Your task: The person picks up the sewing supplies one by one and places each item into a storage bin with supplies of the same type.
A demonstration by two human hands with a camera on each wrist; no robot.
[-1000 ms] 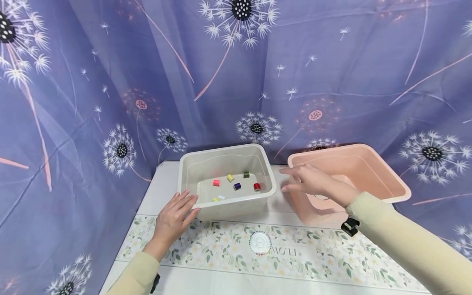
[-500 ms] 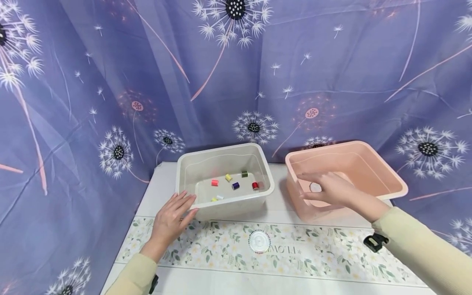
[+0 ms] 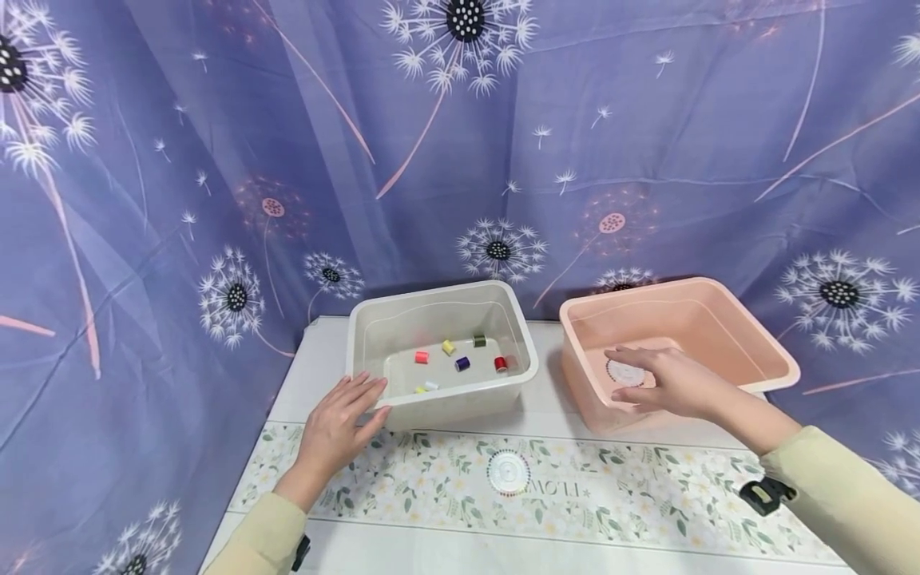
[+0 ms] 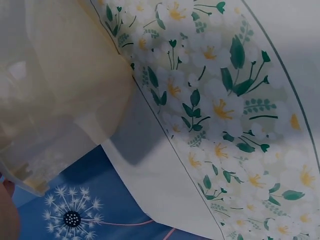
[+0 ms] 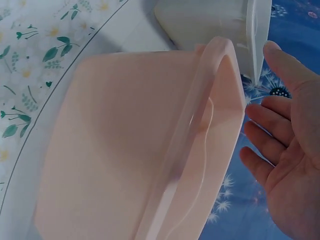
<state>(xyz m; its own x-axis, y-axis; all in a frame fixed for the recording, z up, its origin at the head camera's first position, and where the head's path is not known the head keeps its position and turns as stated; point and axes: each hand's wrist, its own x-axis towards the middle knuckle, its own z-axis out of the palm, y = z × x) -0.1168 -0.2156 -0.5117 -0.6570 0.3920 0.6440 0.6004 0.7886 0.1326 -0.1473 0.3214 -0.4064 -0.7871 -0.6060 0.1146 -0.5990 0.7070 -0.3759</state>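
My left hand (image 3: 336, 427) rests on the near left corner of a pale grey plastic bin (image 3: 460, 410), fingers extended over its rim. In the bin lie several small thread spools: coral (image 3: 422, 357), dark blue (image 3: 462, 363), dark green (image 3: 479, 340), red (image 3: 501, 364), white (image 3: 431, 385) and yellow (image 3: 449, 347). My right hand (image 3: 672, 382) hovers over the pink bin (image 3: 585, 395) with thumb and fingers apart. Nothing is in its grasp in the right wrist view. Below the fingertips, a white disc (image 3: 624, 374) edged with coloured pinheads lies on the pink bin's floor.
A similar pin disc (image 3: 508, 473) lies on the floral strip (image 3: 431, 487) of the white table, in front of the bins. Behind both bins hangs a blue dandelion-print curtain (image 3: 402, 231), which also runs along the left side. Both bins have raised walls.
My right hand has moved right, from the gap between the bins to above the inside of the pink bin. The left hand stays at the grey bin's corner.
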